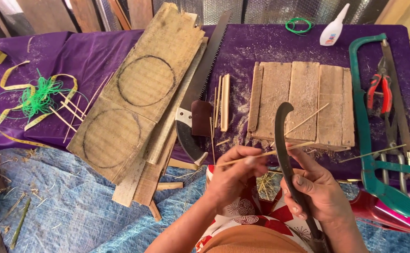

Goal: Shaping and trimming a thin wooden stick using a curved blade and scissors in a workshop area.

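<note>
Left hand (235, 174): you pinch a thin bamboo stick (265, 153), its long axis running rightward and slightly up.
Blade: the curved knife (284, 145) crosses the stick just right of your left hand, hooked tip up.
Right hand (318, 192): closed around the knife handle, above the desk (270, 44) edge.

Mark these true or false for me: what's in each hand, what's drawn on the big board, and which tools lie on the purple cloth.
1. The right hand grips a curved dark knife. True.
2. The left hand holds a hammer. False: it pinches a thin bamboo stick.
3. The wooden board bears two drawn circles. True.
4. The hacksaw frame is red. False: it is green.
5. A white glue bottle lies on the purple cloth. True.
</note>
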